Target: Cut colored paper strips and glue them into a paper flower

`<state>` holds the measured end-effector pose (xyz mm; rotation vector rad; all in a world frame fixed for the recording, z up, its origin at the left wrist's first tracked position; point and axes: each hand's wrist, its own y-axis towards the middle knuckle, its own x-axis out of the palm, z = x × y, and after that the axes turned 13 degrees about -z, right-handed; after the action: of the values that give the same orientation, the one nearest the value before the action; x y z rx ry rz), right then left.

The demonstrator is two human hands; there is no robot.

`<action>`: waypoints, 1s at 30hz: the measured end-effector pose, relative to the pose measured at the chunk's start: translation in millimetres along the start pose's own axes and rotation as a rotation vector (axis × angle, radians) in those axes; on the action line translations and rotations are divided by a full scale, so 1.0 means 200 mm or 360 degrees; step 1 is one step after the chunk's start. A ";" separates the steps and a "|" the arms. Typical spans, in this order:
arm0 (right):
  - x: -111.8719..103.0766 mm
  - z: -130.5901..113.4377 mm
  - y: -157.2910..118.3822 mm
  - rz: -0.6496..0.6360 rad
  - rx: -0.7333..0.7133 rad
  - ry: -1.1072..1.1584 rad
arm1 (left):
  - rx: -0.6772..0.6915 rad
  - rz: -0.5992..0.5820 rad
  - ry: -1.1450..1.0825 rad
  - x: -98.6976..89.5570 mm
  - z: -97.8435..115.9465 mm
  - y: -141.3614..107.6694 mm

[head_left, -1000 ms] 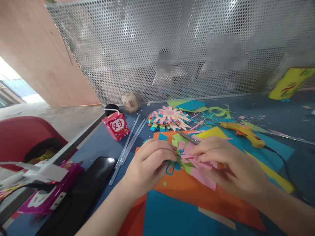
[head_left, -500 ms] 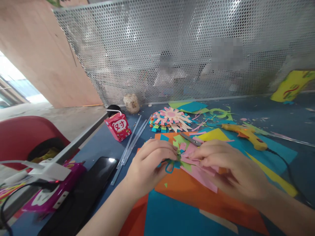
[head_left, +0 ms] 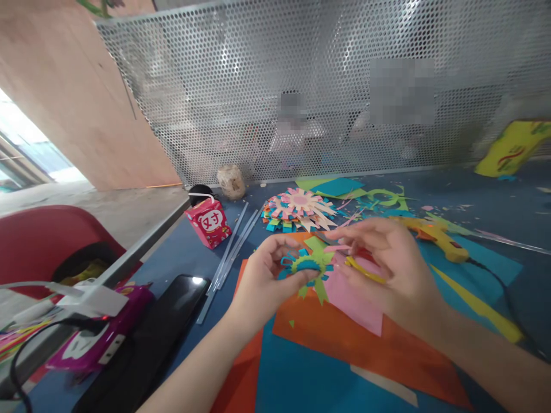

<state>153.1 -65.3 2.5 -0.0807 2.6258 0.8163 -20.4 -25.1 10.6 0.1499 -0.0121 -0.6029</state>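
My left hand [head_left: 269, 272] pinches a layered paper flower [head_left: 307, 265] between thumb and fingers. The flower has a blue looped fringe, a green ring and green pointed tails hanging below. Close beside it, my right hand [head_left: 387, 264] has its thumb and fingers curled about the yellow handle of a pair of scissors [head_left: 365, 269]. Part of the blades shows behind the flower; whether the scissors are lifted off the paper is unclear. A narrow pink strip [head_left: 338, 248] lies by the right fingertips. Pink paper [head_left: 355, 301] is under the hands, on top of orange paper [head_left: 365, 350].
Finished paper flowers [head_left: 299, 203] are piled ahead. A corded yellow glue gun [head_left: 439, 238] lies right, near blue paper [head_left: 486, 264]. Glue sticks [head_left: 235, 252], a red drink carton [head_left: 209, 222], a phone [head_left: 146, 338] and a purple power strip [head_left: 103, 332] lie left. A perforated metal screen [head_left: 258, 86] stands behind.
My left hand has turned the flower so its blue and green front shows. My right hand has drawn back from the flower, and the yellow scissor handle now shows between its fingers.
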 end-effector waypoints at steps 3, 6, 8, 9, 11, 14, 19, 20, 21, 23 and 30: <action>-0.01 0.00 0.02 -0.0060 0.0243 0.0001 | -0.0061 -0.0009 -0.0093 0.00 0.00 0.01; -0.01 0.00 0.02 -0.0106 0.0286 -0.0054 | -0.0028 -0.0017 -0.0095 0.00 -0.01 0.01; -0.01 0.00 0.02 -0.0096 0.0245 -0.0096 | -0.0005 -0.0036 -0.0099 0.00 -0.02 0.01; -0.01 0.00 0.02 -0.0087 0.0231 -0.0113 | -0.0001 -0.0043 -0.0089 0.00 -0.02 0.01; -0.01 0.01 0.01 -0.0081 0.0204 -0.0128 | 0.0007 -0.0045 -0.0040 -0.01 -0.02 0.01; -0.01 0.03 0.01 -0.0107 0.0204 -0.0102 | 0.0023 -0.0027 0.0049 -0.01 -0.02 0.01; -0.01 0.04 0.01 -0.0138 0.0197 -0.0129 | 0.0008 -0.0027 0.0062 -0.01 -0.01 0.00; -0.01 0.04 0.01 -0.0140 0.0192 -0.0135 | 0.0005 -0.0034 0.0048 -0.01 -0.01 0.00; -0.02 0.03 0.01 -0.0138 0.0191 -0.0137 | 0.0007 -0.0041 0.0034 -0.01 -0.01 0.00; -0.02 0.03 0.01 -0.0137 0.0195 -0.0133 | 0.0014 -0.0054 0.0021 0.00 -0.01 0.00; -0.01 0.03 0.01 -0.0162 0.0075 -0.0101 | 0.0419 0.0069 0.0759 -0.02 -0.03 -0.01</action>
<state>157.3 -59.5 -0.3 -0.1709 2.5570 0.7104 -25.3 -23.4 3.9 0.5443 0.3671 -0.5084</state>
